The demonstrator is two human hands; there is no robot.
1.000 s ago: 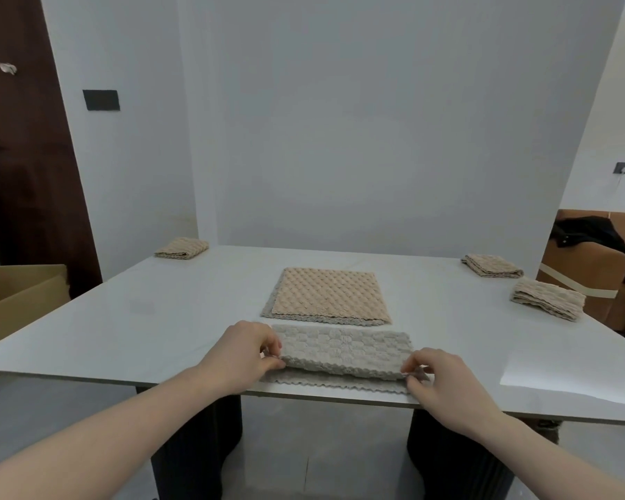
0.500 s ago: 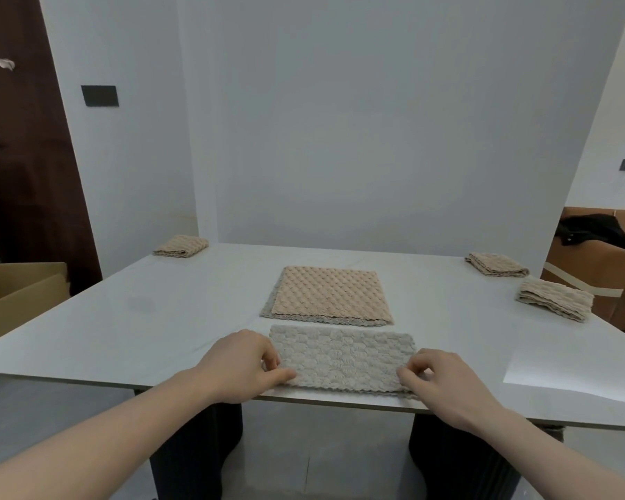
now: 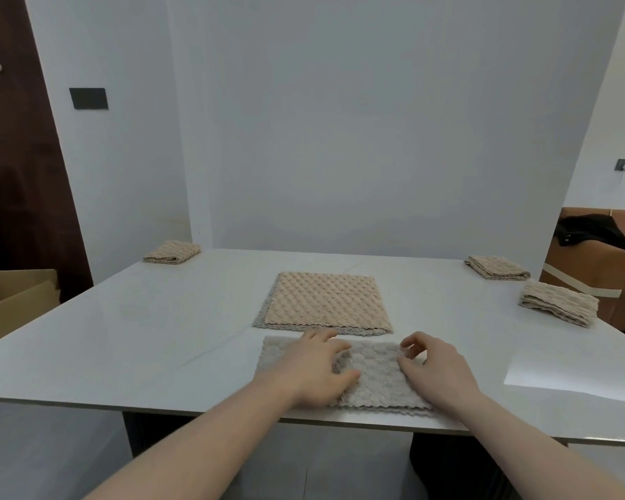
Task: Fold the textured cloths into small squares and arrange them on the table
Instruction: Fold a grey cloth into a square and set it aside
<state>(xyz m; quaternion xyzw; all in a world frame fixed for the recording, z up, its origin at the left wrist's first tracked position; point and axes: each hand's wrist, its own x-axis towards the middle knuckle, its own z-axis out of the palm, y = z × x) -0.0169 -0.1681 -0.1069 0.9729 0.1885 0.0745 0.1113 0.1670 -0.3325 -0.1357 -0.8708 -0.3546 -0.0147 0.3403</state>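
A grey textured cloth (image 3: 376,384), folded into a long strip, lies along the front edge of the white table (image 3: 123,337). My left hand (image 3: 314,371) rests on its left half, thumb and fingers pinching a raised ridge of fabric near the middle. My right hand (image 3: 435,368) sits at the strip's right end with its fingers curled onto the cloth. Just behind lies a flat tan cloth (image 3: 325,301) on top of a grey one (image 3: 262,321).
Folded cloths sit at the table's corners: one far left (image 3: 172,251), one far right (image 3: 497,267) and a thicker one on the right edge (image 3: 558,307). A cardboard box (image 3: 11,301) stands left of the table. A brown chair with a black garment (image 3: 592,232) is at the right.
The top layer came down flat onto the strip. Both hands moved from the strip's ends inward, the left one reaching the middle, where the fabric now bunches.
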